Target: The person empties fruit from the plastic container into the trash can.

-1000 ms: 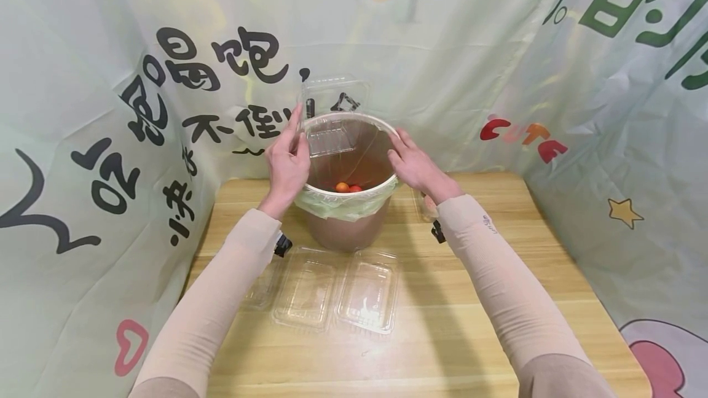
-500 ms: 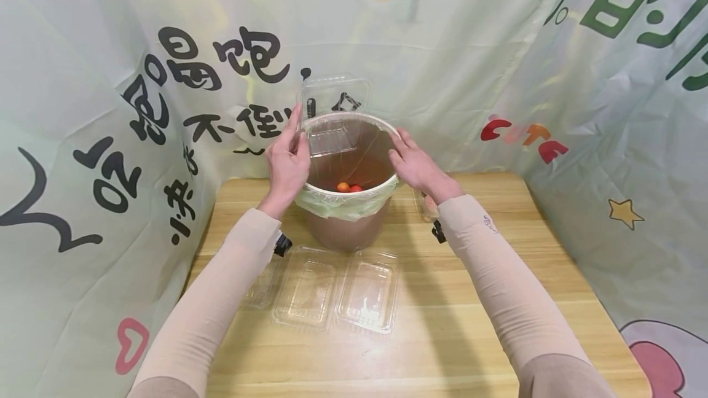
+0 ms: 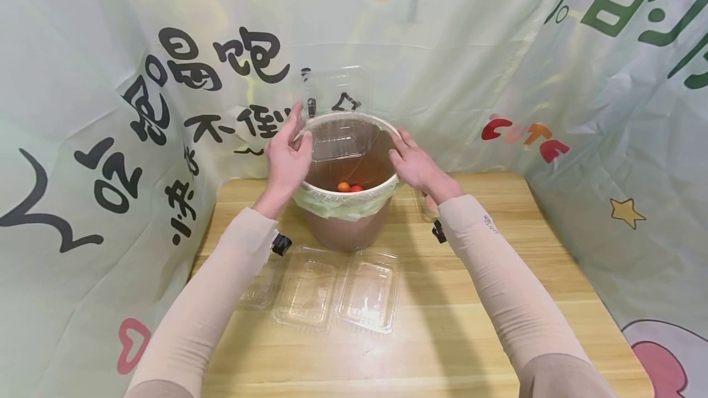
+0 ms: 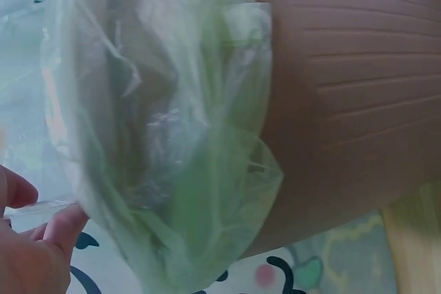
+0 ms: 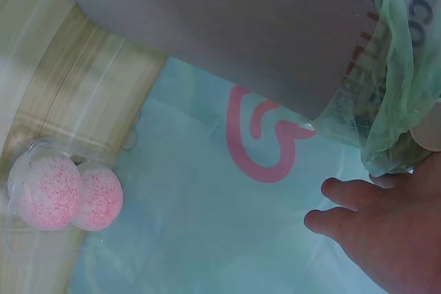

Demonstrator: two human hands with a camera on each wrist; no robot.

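Observation:
My left hand [image 3: 287,157] pinches the edge of a clear plastic clamshell box [image 3: 336,139], opened out. One half hangs inside the mouth of a brown trash bin [image 3: 345,231]; the other half stands up behind the rim. In the left wrist view the thumb and fingers [image 4: 65,228] meet at thin clear plastic beside the bin. My right hand [image 3: 416,163] grips the bin's rim at the right, over a pale green bag [image 3: 348,206] folded outward. Deep in the bin lie an orange round thing [image 3: 343,187] and a red one [image 3: 356,188].
Several clear plastic boxes lie in front of the bin, among them a middle box [image 3: 306,290] and a right box [image 3: 367,293]. Another clear box to the right holds pink-speckled round things [image 5: 52,192]. Printed cloth [image 3: 442,72] hangs around the wooden table [image 3: 475,300].
The left hand has turned slightly, and the clamshell box has shifted to the right, with its upper half rising a little. The right hand stays at the rim, and the bin has not moved.

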